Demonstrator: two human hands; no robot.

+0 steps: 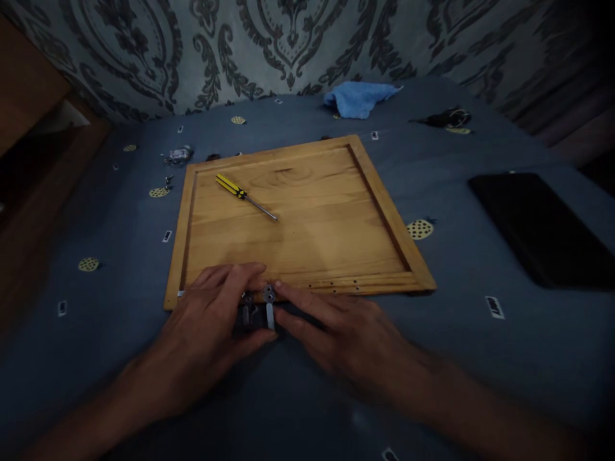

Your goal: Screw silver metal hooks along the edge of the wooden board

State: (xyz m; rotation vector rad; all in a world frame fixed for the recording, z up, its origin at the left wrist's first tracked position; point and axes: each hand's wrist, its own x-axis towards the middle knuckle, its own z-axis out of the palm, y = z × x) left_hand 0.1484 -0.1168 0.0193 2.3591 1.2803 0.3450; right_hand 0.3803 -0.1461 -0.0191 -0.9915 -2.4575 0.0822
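Note:
A framed wooden panel (298, 237) lies flat, with several small dark holes along its near rail. At that near edge is a small metal fitting (270, 304) with a rounded, holed end and a narrow tongue; its exact kind is unclear. My left hand (216, 320) curls around the fitting's left side, fingers over the rail and thumb below. From the right, my right hand (341, 326) is closed in with its fingertips against the fitting. A screwdriver (246, 196) with a yellow and black handle rests on the panel.
The patterned blue cloth (120, 237) covers the surface. Small metal pieces (179, 155) lie beyond the panel's left corner. At the back are a blue rag (360, 99) and a dark corded object (446, 118). A black flat object (542, 230) lies right.

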